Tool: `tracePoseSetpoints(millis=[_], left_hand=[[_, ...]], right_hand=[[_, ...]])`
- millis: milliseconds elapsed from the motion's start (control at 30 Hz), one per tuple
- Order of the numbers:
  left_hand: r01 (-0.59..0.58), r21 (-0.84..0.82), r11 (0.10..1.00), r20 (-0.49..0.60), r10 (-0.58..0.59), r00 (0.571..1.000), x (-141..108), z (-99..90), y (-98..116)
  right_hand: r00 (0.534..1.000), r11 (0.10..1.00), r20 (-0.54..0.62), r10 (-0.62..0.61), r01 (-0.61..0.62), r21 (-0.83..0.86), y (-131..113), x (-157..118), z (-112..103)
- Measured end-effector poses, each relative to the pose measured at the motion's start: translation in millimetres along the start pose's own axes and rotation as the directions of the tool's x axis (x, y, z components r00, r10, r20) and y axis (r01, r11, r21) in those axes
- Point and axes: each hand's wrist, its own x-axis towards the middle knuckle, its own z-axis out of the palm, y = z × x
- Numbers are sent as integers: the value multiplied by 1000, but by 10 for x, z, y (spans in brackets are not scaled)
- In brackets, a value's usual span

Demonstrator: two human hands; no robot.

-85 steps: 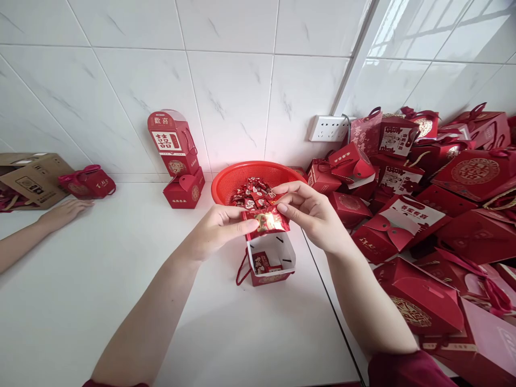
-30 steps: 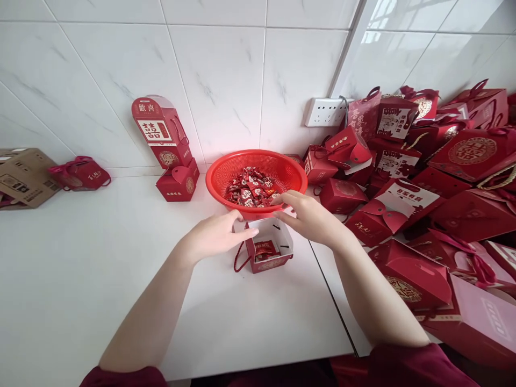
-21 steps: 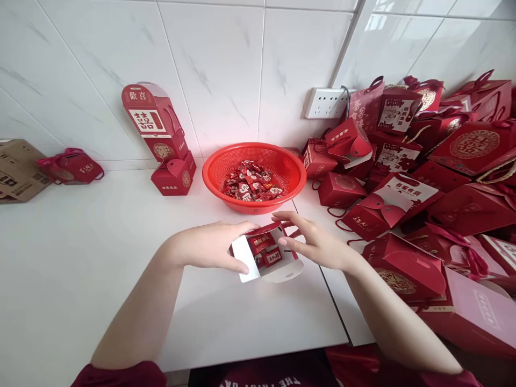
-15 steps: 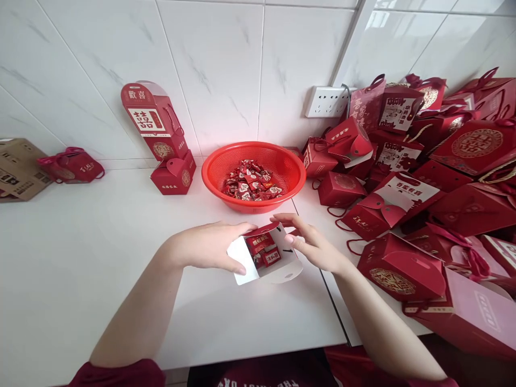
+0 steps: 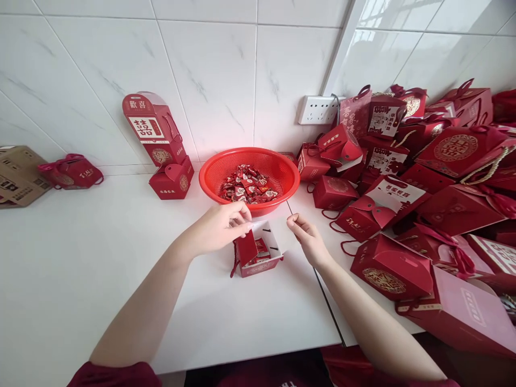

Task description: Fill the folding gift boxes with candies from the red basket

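A small red gift box stands upright on the white tabletop, its top uncovered and its white inside showing. Red-wrapped sweets lie in it, partly hidden by a red flap leaning in from the left. My left hand pinches the upper edge of that flap between thumb and fingers. On the other side my right hand has its thumb and forefinger closed at the edge of the box's pale right flap. Behind the box sits a red plastic basket with many wrapped sweets in it.
A large heap of red gift boxes fills the right side. Two stacked boxes stand left of the basket, with a bow-tied box and a cardboard carton farther left. A power strip is on the tiled wall.
The box has gone from tilted toward me to standing upright on the table. Both hands have shifted from its sides to its top flaps, and the left flap now leans inward.
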Motion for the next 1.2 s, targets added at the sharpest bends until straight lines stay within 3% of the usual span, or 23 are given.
tracePoseSetpoints(millis=[67, 133, 233, 300, 367, 433, 500, 667, 833, 933, 1067, 1200], left_hand=[[-10, -18, 1000, 71, 12, 997, -7, 8, -7], [-18, 7, 1000, 189, 16, 982, -5, 17, -29], [-33, 20, 999, 325, 25, 945, 2, 40, -70], [-43, 40, 998, 296, 29, 955, 9, 63, -97], [-62, 147, 987, 163, 38, 986, 26, 92, -127], [-86, 331, 940, -9, 94, 996, 59, 120, -164], [-115, 478, 871, -94, 181, 979, 103, 142, -202], [-231, 539, 810, 23, 260, 965, 170, 151, -217], [-37, 579, 814, -135, 140, 981, 152, 129, -181], [46, 519, 853, -183, 58, 981, 149, 101, -206], [-6, 432, 902, -113, 60, 992, 141, 65, -204], [-170, 298, 939, 95, 148, 984, 105, 49, -143]], right_hand=[[992, 992, 15, -125, 125, 11, -20, -37, 28], [959, 962, 104, -264, 270, -40, -63, -87, 49], [822, 828, 384, -421, 521, -206, -118, -153, 75], [726, 692, 514, -457, 653, -307, -128, -182, 101], [686, 590, 546, -482, 714, -377, -118, -203, 134], [680, 544, 541, -495, 728, -417, -102, -219, 167], [675, 533, 533, -510, 735, -421, -90, -232, 192], [655, 513, 480, -584, 755, -408, -68, -249, 196], [681, 528, 398, -615, 730, -433, -39, -262, 149], [688, 568, 428, -585, 725, -390, -54, -256, 156], [737, 647, 482, -473, 662, -378, -73, -255, 235], [853, 771, 274, -445, 520, -368, -6, -302, 365]])
